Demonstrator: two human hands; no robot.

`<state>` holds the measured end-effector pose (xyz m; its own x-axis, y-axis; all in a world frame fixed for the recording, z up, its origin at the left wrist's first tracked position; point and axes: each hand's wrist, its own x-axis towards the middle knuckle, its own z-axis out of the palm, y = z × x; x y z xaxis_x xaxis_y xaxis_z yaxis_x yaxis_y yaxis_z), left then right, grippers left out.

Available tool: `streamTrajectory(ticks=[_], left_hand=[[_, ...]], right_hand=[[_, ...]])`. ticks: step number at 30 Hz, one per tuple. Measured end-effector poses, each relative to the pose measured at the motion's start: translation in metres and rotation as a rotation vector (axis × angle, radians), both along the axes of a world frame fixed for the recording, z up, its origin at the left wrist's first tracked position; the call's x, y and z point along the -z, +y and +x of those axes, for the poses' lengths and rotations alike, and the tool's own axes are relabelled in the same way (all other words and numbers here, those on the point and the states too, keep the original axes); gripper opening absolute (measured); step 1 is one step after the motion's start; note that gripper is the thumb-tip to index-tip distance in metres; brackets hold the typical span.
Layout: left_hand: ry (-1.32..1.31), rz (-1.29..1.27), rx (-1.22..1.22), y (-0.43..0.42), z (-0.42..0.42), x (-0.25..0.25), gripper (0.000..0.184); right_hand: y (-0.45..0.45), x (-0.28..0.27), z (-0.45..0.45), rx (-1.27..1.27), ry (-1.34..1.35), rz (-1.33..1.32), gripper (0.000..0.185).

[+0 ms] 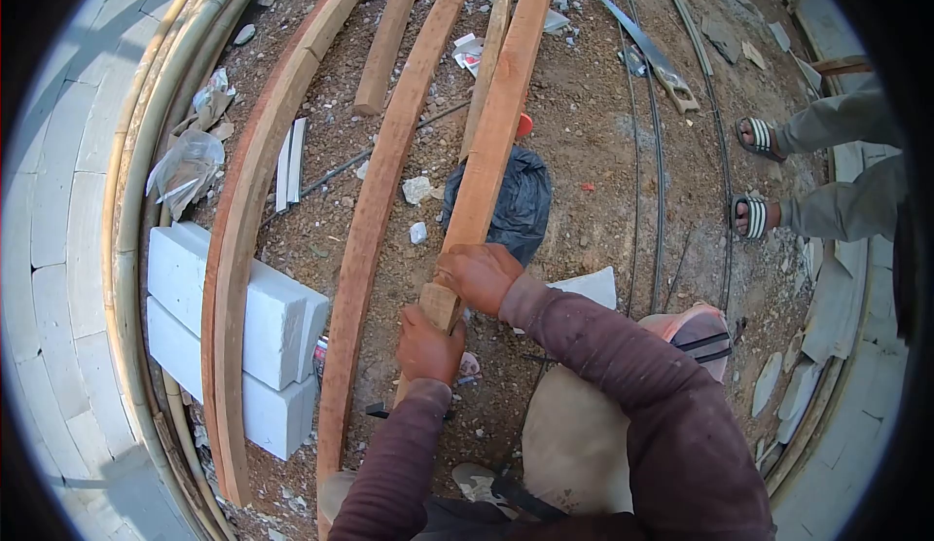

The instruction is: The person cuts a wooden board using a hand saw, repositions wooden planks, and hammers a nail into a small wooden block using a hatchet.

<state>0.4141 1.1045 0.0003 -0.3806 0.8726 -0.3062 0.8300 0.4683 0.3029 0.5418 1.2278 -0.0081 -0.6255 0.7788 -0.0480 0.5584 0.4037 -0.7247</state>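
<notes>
A long reddish wooden beam (501, 103) runs from the top of the view down to my hands. My right hand (480, 276) is wrapped over it near its lower end. Just below, my left hand (429, 344) is closed around the paler, stepped wood at that end. A strip of light wood shows under the left hand, and beside it a dark, narrow thing (377, 411), mostly hidden, that I cannot identify. Behind the beam lies a black plastic bag (520, 205). To the left, another wooden beam (375, 210) lies alongside.
A curved beam (238, 220) crosses white blocks (277, 337) at left. A handsaw (650, 53) and thin rods (657, 171) lie on gritty ground. A person in sandals (757, 218) stands at right. Bamboo poles (131, 220) edge a block wall.
</notes>
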Motion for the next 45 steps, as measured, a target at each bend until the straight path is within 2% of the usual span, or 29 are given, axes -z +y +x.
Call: streamTrajectory(ticks=[6,12,15,18,21,24,27,31,33,36,39,45], left_hand=[[-0.008,0.023,-0.002,0.001,-0.001,0.005,0.064],[0.017,-0.038,-0.009,0.002,0.0,0.001,0.064],[0.028,-0.03,-0.002,0.001,0.001,0.001,0.063],[0.021,-0.029,-0.008,0.004,0.0,0.0,0.063],[0.018,-0.03,-0.004,0.0,0.001,0.002,0.063],[0.012,0.003,-0.001,-0.001,-0.002,0.006,0.063],[0.003,-0.015,-0.008,-0.002,0.001,0.004,0.064],[0.023,-0.007,0.004,0.001,-0.001,0.002,0.065],[0.003,-0.022,-0.002,0.003,0.0,0.0,0.065],[0.008,-0.006,0.002,-0.001,-0.002,0.002,0.066],[0.009,0.026,0.009,0.001,-0.002,0.006,0.066],[0.005,-0.009,-0.006,-0.001,-0.002,0.003,0.066]], right_hand=[[0.003,0.004,-0.01,-0.165,-0.201,0.013,0.013],[0.01,-0.006,0.011,-0.291,-0.208,-0.029,0.014],[0.011,-0.032,0.034,-0.306,-0.292,-0.086,0.014],[0.013,-0.034,0.035,-0.261,-0.287,-0.024,0.014],[0.02,-0.006,0.007,-0.238,-0.065,0.122,0.014],[0.021,0.013,-0.01,-0.342,-0.149,0.141,0.013],[0.015,0.008,0.002,-0.349,-0.224,0.069,0.013],[0.011,-0.036,0.043,-0.365,-0.331,-0.025,0.013],[0.006,-0.036,0.049,-0.356,-0.383,-0.021,0.014],[0.013,-0.014,0.011,-0.24,-0.152,0.108,0.014],[0.029,0.008,-0.022,-0.358,-0.294,0.044,0.021],[0.015,-0.022,0.032,-0.375,-0.289,-0.058,0.018]])
